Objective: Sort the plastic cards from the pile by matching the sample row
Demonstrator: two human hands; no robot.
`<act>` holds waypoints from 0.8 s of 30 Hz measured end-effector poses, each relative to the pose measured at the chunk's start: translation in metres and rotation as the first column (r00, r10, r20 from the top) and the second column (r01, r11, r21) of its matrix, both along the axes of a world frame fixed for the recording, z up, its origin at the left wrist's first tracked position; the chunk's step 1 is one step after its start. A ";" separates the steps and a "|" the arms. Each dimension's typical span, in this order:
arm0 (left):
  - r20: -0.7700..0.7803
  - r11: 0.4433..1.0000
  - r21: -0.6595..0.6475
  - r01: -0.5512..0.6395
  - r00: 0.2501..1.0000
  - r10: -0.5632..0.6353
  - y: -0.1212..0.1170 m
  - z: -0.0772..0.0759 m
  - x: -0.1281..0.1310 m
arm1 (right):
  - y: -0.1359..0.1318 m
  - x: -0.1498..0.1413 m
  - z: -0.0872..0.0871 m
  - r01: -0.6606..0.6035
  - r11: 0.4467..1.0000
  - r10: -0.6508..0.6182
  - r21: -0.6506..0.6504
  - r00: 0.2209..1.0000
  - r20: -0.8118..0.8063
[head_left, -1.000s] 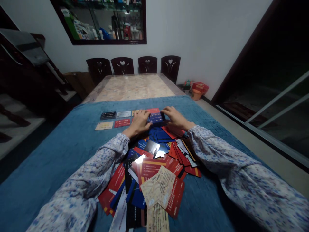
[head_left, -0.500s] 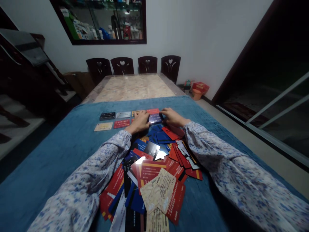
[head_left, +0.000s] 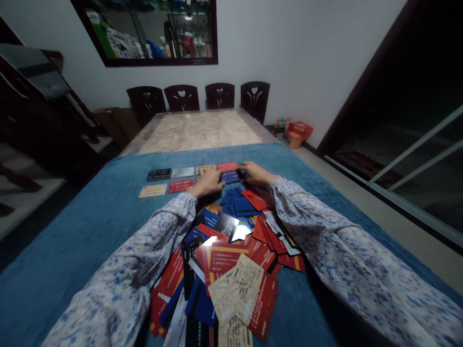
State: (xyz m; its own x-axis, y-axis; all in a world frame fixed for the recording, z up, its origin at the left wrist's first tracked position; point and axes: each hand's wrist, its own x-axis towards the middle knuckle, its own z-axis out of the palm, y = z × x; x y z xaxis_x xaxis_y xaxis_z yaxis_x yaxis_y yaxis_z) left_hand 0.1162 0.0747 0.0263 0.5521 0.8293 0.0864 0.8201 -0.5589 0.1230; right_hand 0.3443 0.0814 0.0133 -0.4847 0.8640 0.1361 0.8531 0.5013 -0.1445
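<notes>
A dark blue card point(head_left: 230, 177) lies in front of a red card point(head_left: 227, 166), at the right end of the laid-out cards. My left hand point(head_left: 209, 182) has its bent fingers at the blue card's left edge and covers part of a red card beside it. At the right edge, the curled fingers of my right hand point(head_left: 256, 174) touch the same card. To the left are a black card point(head_left: 159, 174), a silver card point(head_left: 183, 172), a cream card point(head_left: 153, 190) and another red card point(head_left: 181, 186). A loose heap of mixed cards point(head_left: 231, 260) spreads between my forearms.
A blue cloth point(head_left: 101, 207) covers the near part of the marble-patterned table point(head_left: 202, 127). Several dark chairs point(head_left: 255, 99) stand at the far end. An orange bucket point(head_left: 294, 140) is on the floor to the right, by the wall.
The blue card, tilted and catching glare half a second ago, now looks flatter and darker. My right hand has shifted slightly left, keeping to the card's right edge.
</notes>
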 end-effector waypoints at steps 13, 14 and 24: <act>-0.043 1.000 -0.030 -0.004 0.999 0.003 0.003 0.004 0.002 | 0.000 -0.003 0.005 0.023 0.999 -0.021 -0.045 0.999 0.030; -0.045 1.000 -0.030 0.000 0.999 -0.001 0.003 0.004 0.002 | 0.000 -0.003 0.006 0.028 0.998 -0.027 -0.051 0.999 0.031; -0.026 0.999 -0.027 0.033 0.999 -0.034 0.005 0.003 0.000 | 0.002 -0.004 0.007 0.055 0.996 -0.050 -0.069 0.996 0.070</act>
State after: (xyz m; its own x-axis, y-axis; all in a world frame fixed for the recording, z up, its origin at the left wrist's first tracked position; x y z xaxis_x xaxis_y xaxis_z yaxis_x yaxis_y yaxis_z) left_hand 0.1161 0.0800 0.0288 0.5816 0.8119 0.0496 0.8040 -0.5831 0.1168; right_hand 0.3404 0.0839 0.0202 -0.4448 0.8946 0.0420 0.8869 0.4465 -0.1181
